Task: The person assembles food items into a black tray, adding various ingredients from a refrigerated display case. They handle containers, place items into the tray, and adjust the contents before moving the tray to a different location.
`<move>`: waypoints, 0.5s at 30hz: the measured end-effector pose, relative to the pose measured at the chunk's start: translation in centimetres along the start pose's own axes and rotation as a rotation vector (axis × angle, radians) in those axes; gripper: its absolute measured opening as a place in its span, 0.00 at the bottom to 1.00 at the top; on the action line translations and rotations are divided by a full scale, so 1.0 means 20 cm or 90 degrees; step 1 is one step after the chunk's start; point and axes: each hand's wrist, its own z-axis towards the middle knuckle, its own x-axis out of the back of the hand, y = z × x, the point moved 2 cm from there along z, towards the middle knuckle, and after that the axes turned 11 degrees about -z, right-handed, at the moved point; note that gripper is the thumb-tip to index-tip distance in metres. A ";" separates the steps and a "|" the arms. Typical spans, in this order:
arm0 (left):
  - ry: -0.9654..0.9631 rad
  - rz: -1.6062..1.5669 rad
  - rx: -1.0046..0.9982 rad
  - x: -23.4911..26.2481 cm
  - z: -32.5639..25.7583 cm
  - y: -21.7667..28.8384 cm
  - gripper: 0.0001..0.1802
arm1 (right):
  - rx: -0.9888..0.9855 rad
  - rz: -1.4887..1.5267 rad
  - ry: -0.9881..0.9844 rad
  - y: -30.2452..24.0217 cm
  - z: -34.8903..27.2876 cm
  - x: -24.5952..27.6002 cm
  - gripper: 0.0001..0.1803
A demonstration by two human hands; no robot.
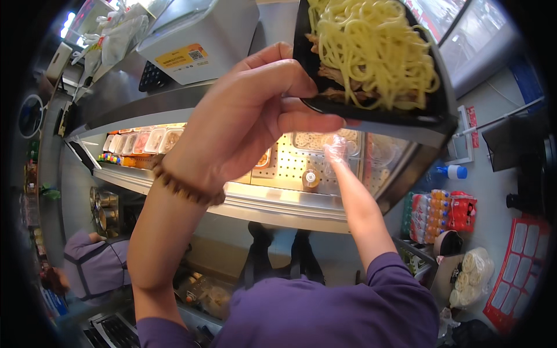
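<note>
One black tray (371, 110) of noodles (371, 46), pinched by left hand (243, 122); gloved right hand (336, 152), grip unclear.

A glossy black plastic tray (371, 110) is seen. The counter edge (272, 206) is of brushed, shiny metal. A thin clear plastic glove (336, 152) is worn; the bracelet (185, 188) looks wooden.
</note>
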 end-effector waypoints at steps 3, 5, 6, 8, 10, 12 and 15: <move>0.030 0.034 -0.006 -0.03 -0.02 0.04 0.20 | 0.018 -0.038 -0.041 -0.11 0.10 -0.05 0.23; 0.044 0.017 -0.020 -0.03 0.00 0.04 0.21 | 0.018 -0.033 -0.025 -0.05 0.12 -0.04 0.22; 0.064 -0.017 -0.046 0.00 -0.02 0.05 0.20 | 0.036 -0.023 -0.027 -0.05 0.08 -0.05 0.22; 0.080 -0.039 -0.054 0.07 -0.05 0.06 0.18 | 0.057 0.004 -0.039 0.04 0.01 -0.02 0.22; 0.091 -0.047 -0.058 0.08 -0.10 0.08 0.17 | 0.077 0.021 -0.047 0.11 -0.05 0.04 0.22; 0.070 -0.056 -0.039 0.10 -0.08 0.07 0.15 | 0.064 0.040 -0.043 0.22 -0.08 0.15 0.22; 0.055 -0.074 -0.012 0.09 -0.09 0.04 0.13 | 0.059 0.062 -0.051 0.34 -0.16 0.27 0.21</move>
